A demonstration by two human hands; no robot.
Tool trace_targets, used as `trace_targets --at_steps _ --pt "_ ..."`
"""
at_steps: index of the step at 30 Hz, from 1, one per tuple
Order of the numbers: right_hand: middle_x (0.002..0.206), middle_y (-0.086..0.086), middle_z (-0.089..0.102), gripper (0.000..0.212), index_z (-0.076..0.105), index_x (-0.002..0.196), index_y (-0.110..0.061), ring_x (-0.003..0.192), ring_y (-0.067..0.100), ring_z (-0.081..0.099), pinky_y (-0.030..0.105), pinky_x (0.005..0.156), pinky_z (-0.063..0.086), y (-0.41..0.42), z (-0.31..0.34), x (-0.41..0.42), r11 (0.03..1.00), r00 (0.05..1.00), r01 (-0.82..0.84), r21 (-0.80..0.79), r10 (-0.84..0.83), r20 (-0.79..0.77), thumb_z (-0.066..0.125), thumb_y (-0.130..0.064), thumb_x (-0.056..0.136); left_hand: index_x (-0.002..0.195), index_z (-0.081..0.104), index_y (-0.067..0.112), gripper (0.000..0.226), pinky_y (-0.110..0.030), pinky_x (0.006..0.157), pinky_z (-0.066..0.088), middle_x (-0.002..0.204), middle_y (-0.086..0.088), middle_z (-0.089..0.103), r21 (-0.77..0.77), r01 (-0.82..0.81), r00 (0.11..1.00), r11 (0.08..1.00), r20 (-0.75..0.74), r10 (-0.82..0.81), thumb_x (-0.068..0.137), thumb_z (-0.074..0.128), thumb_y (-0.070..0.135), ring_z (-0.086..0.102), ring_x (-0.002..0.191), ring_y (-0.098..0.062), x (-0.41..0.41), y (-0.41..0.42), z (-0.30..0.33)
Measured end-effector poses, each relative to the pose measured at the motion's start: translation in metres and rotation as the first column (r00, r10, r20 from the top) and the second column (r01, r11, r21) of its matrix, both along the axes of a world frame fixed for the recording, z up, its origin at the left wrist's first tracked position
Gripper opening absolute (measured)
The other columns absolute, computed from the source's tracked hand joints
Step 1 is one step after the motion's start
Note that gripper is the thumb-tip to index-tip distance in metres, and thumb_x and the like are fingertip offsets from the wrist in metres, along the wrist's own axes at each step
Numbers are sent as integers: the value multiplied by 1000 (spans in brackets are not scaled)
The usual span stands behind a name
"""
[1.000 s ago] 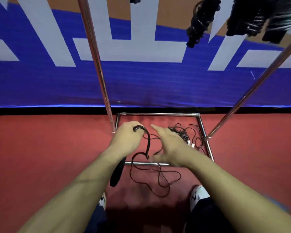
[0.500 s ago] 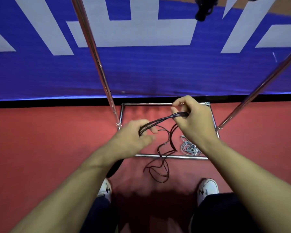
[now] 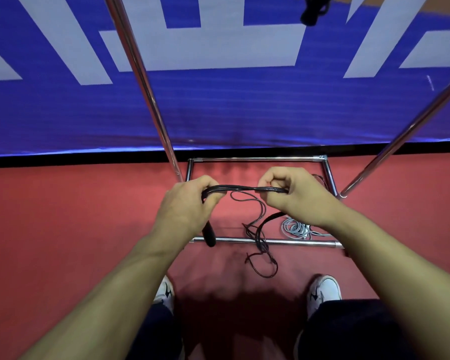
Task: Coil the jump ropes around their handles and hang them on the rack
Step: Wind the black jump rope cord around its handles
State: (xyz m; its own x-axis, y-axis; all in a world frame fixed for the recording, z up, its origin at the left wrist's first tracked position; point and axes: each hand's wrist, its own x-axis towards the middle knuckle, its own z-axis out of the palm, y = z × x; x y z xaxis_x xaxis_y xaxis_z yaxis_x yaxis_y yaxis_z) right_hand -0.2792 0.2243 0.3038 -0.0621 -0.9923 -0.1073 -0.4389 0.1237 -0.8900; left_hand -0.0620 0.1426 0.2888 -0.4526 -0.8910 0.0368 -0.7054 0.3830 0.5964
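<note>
We see both hands in front of us, low over the red floor [image 3: 63, 229], and each one is closed around the black jump rope [image 3: 244, 188]. The left hand [image 3: 185, 203] grips one end of a bundle of several strands, with fingers curled around it. Below this hand a black handle [image 3: 209, 235] sticks out and points down toward the floor. The right hand [image 3: 294, 193] pinches the other end of the bundle between thumb and curled fingers. Between the two hands the strands run almost straight and level.

Under the hands the loose part of the rope [image 3: 260, 245] hangs down in thin loops and reaches the floor, crossing the near bar of the metal rack [image 3: 257, 159]. Below the right hand, inside the rack base, a grey coiled rope [image 3: 294, 227] lies on the floor. Beyond the left hand one rack pole [image 3: 146, 87] rises, and another pole [image 3: 400, 141] rises beyond the right hand. Far above the right hand a black bundle [image 3: 313, 7] hangs. Behind the rack stands a blue banner [image 3: 244, 107] with white shapes. Near us, below the forearms, two white shoes [image 3: 322, 291] stand on the floor.
</note>
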Motion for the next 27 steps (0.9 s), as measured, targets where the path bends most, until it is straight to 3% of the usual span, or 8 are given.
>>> trace_targets --at_steps 4,8,12,15,18,21,25,27 --pt "52 -9 48 7 72 87 -12 43 4 35 17 45 31 1 11 -1 999 993 40 0 -40 115 68 -15 92 85 65 27 9 -34 66 47 57 7 56 18 52 999 999 3 -52 91 64 34 58 65 -18 0 1 -2" --pt "53 7 43 19 77 87 -19 41 15 41 20 42 36 4 14 -5 996 986 -36 83 22 164 61 -26 95 75 61 37 14 -30 60 43 60 10 60 14 -39 999 999 15 39 84 69 44 59 65 -9 -2 0 4" --pt "59 7 25 41 74 73 -20 47 12 23 21 45 26 3 15 -2 995 962 -57 84 32 270 46 -29 102 68 59 36 29 -31 64 42 64 11 63 -8 -134 979 991 157 133 82 68 60 59 72 -17 -2 -1 9" --pt "61 4 27 47 56 59 -22 52 10 23 22 49 22 2 14 1 1000 996 -5 -27 8 91 46 -25 104 66 62 34 32 -33 70 48 63 13 66 19 -145 976 989 169 140 85 64 60 62 74 -18 -3 -2 7" --pt "63 0 51 29 68 81 -12 58 5 40 26 57 37 2 9 2 995 991 11 -99 -24 -128 54 -28 101 72 69 33 28 -33 75 52 61 21 67 190 -129 990 973 79 115 92 59 50 65 73 -10 -5 -1 -2" --pt "78 -5 70 10 72 98 -25 64 6 55 22 66 45 4 6 6 992 989 39 -117 -56 -140 63 -22 95 70 71 36 33 -39 86 55 68 20 72 421 -88 987 903 -84 135 94 51 43 70 81 -14 -11 3 -8" --pt "63 -25 60 15 70 99 -24 59 3 52 13 59 38 4 1 13 987 947 25 -159 -75 -313 62 -12 93 74 69 23 45 -40 89 56 62 6 72 540 -142 956 829 -141 256 104 42 43 68 83 -29 -18 6 -5" --pt "56 -18 55 13 68 95 -25 57 3 50 14 56 35 5 -2 14 991 929 26 -135 -74 -363 61 -14 93 78 67 20 45 -43 93 55 57 8 70 589 -158 939 793 -158 305 105 40 44 67 77 -18 -20 9 -3"
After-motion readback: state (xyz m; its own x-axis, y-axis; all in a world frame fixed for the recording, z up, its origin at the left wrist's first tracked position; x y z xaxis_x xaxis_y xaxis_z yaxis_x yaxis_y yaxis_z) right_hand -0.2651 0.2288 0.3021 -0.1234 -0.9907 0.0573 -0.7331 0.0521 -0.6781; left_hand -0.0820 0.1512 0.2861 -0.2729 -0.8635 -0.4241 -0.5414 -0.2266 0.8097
